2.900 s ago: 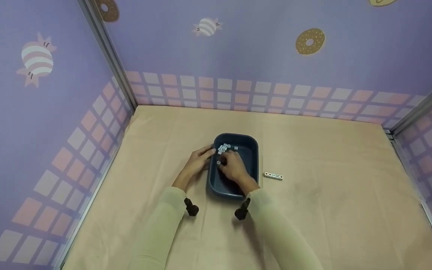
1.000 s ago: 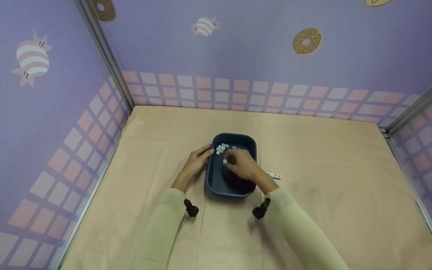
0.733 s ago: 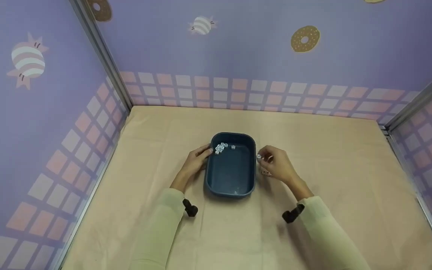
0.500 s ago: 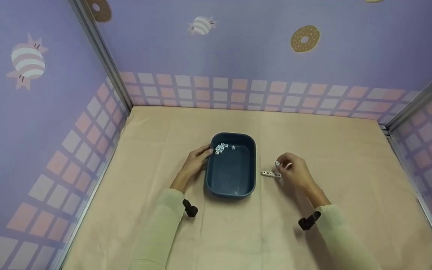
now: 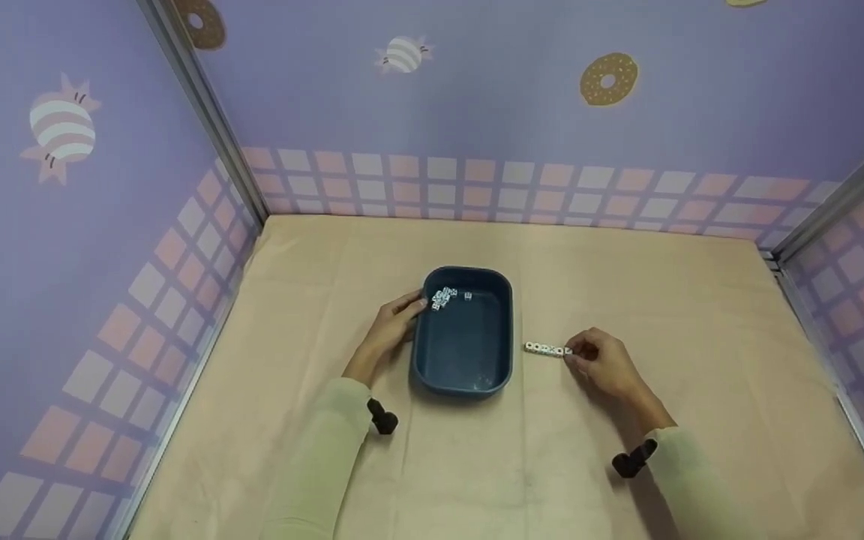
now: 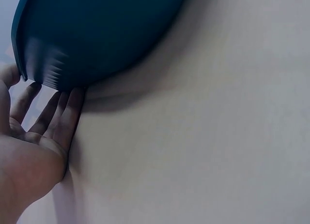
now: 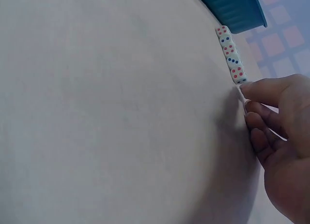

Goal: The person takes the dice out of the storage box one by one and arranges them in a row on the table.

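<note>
In the head view, a dark blue plastic bin stands on the cloth-covered table. Several white dice lie clustered in its far left corner, and a single die sits a little apart. My left hand holds the bin's left side, thumb at the rim and fingers against the outer wall. Right of the bin, several dice form a straight row. My right hand pinches a die at the row's right end, its thumb and fingertips partly covering it. Red and blue pips show on the row.
A beige cloth covers the table. Purple walls with pink and white checks enclose the back and both sides, joined by metal corner posts. Black wrist-camera mounts stick out at both cuffs.
My right hand has lifted a die out of the bin, carried it right over the rim and lowered it to the row's right end. My left hand has stayed at the bin.
</note>
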`<state>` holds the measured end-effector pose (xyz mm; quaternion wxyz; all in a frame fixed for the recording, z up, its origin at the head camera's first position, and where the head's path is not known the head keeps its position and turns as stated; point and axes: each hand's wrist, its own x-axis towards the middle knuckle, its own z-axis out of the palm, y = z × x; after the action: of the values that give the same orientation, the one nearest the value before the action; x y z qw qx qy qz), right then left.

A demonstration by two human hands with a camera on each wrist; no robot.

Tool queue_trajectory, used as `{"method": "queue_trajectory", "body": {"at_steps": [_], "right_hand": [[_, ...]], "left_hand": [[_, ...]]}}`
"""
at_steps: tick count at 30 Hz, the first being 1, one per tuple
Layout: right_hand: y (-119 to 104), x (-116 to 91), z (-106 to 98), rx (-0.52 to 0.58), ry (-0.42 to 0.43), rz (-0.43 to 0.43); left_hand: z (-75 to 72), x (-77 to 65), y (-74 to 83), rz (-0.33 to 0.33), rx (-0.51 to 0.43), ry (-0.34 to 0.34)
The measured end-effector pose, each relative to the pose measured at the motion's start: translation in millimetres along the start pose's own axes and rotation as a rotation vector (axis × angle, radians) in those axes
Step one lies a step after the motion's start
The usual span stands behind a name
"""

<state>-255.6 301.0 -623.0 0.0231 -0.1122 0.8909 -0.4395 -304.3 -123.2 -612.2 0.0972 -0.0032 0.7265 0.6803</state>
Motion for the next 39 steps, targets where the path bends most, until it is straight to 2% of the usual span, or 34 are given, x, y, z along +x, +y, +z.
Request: {"method": "queue_trajectory", "body": {"at_steps": [6,12,17,30,39], "right_hand": [[2,-3,4,-0.001,-0.018,0.025],[-1,0,7,0.008,-0.019,0.029],[-2,6,6,-0.005,-0.016,0.024],[1,9,5,-0.024,-0.011,0.011],[-3,9,2,-0.038,-0.033,0.010]], "left_hand": [[0.2,0.7,-1.5,-0.014,0.005,-0.005],[-0.8,0.2,-1.4,-0.001,0.028,-0.002],[-1.2,0.2,-1.9,0.009,0.010,0.000],[-0.8,1.0,-2.4,-0.023,-0.022,-0.001],[-2.5,2.0,-3.0,0.000,-0.002,-0.019]]}}
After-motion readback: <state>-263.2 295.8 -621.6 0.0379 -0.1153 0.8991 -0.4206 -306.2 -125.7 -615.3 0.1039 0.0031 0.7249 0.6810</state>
